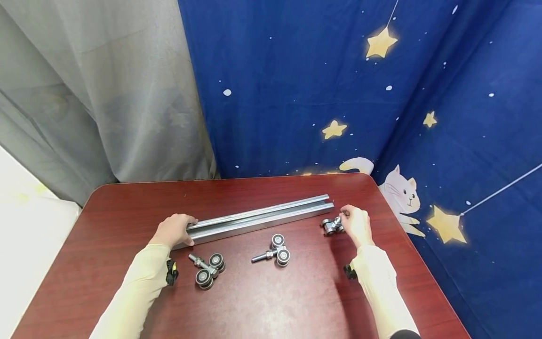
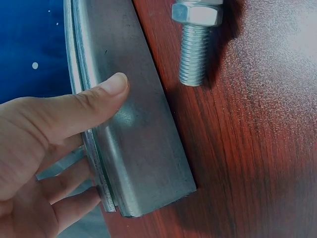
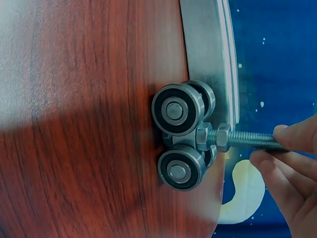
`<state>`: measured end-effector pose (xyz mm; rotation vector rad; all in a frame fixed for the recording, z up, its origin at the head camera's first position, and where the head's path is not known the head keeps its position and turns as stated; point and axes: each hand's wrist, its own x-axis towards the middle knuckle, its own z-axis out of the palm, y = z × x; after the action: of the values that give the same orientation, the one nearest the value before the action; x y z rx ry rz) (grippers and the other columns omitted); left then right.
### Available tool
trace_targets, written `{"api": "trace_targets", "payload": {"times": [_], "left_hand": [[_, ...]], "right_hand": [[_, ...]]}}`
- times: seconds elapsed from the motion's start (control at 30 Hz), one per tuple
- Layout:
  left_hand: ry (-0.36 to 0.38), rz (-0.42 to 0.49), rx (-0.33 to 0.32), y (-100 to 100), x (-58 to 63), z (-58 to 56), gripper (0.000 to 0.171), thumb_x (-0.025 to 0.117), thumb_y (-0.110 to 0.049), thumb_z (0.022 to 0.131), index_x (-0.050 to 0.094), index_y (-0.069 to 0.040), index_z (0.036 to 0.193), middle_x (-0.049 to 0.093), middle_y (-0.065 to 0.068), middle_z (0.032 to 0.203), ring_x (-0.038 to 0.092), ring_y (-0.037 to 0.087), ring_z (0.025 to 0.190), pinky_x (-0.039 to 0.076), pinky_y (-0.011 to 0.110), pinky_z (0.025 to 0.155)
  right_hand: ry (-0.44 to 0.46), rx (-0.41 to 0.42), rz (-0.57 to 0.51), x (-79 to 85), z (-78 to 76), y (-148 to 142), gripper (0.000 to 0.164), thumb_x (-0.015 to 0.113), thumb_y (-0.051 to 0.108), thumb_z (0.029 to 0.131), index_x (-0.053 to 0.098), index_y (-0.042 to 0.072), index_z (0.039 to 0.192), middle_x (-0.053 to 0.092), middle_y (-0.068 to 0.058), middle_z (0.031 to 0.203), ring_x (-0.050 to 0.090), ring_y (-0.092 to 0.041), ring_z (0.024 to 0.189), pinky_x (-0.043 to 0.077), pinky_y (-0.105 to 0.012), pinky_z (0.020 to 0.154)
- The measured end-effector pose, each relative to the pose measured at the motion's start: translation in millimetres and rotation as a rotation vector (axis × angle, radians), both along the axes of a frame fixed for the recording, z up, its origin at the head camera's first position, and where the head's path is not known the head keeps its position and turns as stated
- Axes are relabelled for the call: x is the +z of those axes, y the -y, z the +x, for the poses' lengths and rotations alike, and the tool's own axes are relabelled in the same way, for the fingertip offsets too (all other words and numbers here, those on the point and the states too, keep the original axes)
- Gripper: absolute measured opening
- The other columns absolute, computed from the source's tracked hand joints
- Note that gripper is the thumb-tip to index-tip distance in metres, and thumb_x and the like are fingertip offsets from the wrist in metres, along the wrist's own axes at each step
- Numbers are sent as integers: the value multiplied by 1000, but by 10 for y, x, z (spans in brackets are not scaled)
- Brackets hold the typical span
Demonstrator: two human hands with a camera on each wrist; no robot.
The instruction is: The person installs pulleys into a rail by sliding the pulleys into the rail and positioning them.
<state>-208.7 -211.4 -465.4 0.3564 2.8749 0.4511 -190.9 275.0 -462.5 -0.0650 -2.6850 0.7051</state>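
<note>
My left hand (image 1: 172,230) grips the left end of a metal track (image 1: 262,218), a slotted channel lying on the table. In the left wrist view the thumb lies along the track's side (image 2: 141,139), with the other fingers over the slotted face. Near the track's right end, my right hand (image 1: 356,225) pinches the threaded bolt of a roller trolley (image 3: 181,134) between thumb and fingers. The bolt points away from the trolley's wheels, which are close by the track's end. Two more roller trolleys lie in front of the track, one on the left (image 1: 208,270) and one at the middle (image 1: 276,250).
The dark red table (image 1: 237,301) has rounded far corners. Behind it hang a grey curtain (image 1: 139,94) and a blue curtain (image 1: 288,94) with stars and a white cat. Each wrist wears a small black camera.
</note>
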Motion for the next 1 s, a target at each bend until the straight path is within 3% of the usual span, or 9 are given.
{"api": "trace_targets", "payload": {"times": [0.33, 0.57, 1.0], "left_hand": [[-9, -10, 6, -14, 9, -16, 63, 85, -17, 53, 64, -5, 111, 60, 20, 114, 56, 42, 99, 46, 54, 72], [-1, 3, 8, -8, 7, 21, 64, 85, -16, 53, 64, -5, 111, 59, 20, 114, 55, 41, 100, 46, 54, 73], [-9, 2, 20, 2, -29, 28, 63, 86, -17, 52, 65, -6, 111, 60, 19, 113, 55, 41, 100, 46, 54, 72]], "right_hand": [[30, 30, 8, 22, -26, -34, 5, 66, 6, 75, 66, 1, 76, 66, -11, 71, 62, -26, 67, 48, -42, 64], [86, 56, 40, 64, -88, -85, 5, 66, 5, 77, 67, 0, 76, 66, -13, 71, 60, -27, 68, 48, -43, 66], [76, 1, 57, 158, -208, -283, 7, 63, 3, 75, 66, -3, 77, 66, -17, 75, 61, -33, 72, 47, -45, 67]]}}
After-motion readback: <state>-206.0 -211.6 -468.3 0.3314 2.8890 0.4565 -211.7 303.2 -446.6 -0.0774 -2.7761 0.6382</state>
